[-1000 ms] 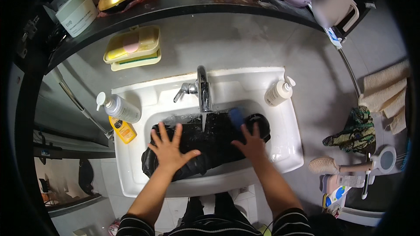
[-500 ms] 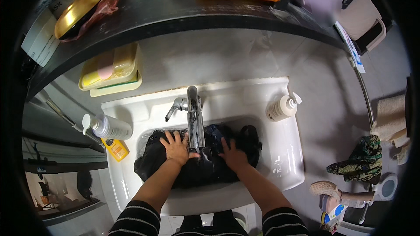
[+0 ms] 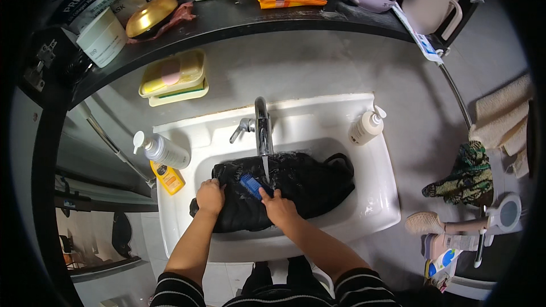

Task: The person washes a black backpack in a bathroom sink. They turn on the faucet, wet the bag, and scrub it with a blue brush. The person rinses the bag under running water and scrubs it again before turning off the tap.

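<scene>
- Grey wall (image 3: 318,68) backs the white sink (image 3: 375,207) at which you stand; a dark shelf (image 3: 244,27) spans the wall above its rear edge.
- Basin contents: a black fabric article (image 3: 310,185) with a strap loop toward the right, covering most of the bottom. It reaches close to the front edge.
- Your right hand (image 3: 280,208): fingers closed on the near end of a blue brush (image 3: 251,185), which lies against the article near its middle.
- Your left hand (image 3: 211,196): fingers curled on the article's left part; you cannot tell from this view whether they pinch the fabric.
- Overhead obstruction: the chrome faucet (image 3: 262,131) projects from the middle of the rear edge. Its water stream (image 3: 265,169) falls onto the article, just beside the brush.
- Rear left corner of the sink: a clear-grey pump bottle (image 3: 169,154), with a yellow bottle (image 3: 168,179) just beside it.
- Rear right corner: a cream pump bottle (image 3: 364,129).
- Wall, left of the faucet: a pale yellow soap box (image 3: 193,63) containing yellow and pink pieces.
- Shelf, left end: a white tub (image 3: 105,44).
</scene>
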The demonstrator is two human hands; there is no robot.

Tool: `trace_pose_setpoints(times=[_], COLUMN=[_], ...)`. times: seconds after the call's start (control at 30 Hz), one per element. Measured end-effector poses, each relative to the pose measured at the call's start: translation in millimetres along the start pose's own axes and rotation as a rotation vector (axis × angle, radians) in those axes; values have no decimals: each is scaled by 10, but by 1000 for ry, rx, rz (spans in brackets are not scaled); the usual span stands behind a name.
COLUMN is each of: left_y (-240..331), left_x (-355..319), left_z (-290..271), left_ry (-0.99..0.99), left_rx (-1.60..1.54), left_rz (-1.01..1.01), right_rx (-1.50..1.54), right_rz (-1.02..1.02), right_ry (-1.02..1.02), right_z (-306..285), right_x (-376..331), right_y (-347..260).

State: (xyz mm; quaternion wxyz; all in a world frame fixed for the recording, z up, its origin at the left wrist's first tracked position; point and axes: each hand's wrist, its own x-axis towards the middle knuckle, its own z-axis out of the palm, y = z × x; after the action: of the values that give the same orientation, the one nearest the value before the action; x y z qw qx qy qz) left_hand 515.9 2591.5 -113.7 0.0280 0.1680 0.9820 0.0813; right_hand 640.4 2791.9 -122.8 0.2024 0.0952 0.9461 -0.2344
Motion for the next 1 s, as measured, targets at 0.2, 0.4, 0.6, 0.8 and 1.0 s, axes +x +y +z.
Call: trace_pose_setpoints(times=[0.2, 0.4, 0.6, 0.8, 1.0], left_y=[201, 435, 686, 264, 68], left_x=[-418, -685, -881, -643, -630], left_z=[-853, -1803, -2495, -2253, -1831], left_ry=[131, 279, 268, -57, -36], left_rx=[-469, -1172, -1338, -1949, -1865], left_rz=[-161, -168, -38, -496, -697], right_rx=[-98, 14, 269, 658, 185], right_rz=[-23, 117, -15, -301, -60], right_ry=[223, 426, 720, 642, 216], right_z=[-414, -567, -636, -586, -28], right_x=[-530, -1088, -1247, -1097, -478], right_y=[254, 902, 793, -456, -222])
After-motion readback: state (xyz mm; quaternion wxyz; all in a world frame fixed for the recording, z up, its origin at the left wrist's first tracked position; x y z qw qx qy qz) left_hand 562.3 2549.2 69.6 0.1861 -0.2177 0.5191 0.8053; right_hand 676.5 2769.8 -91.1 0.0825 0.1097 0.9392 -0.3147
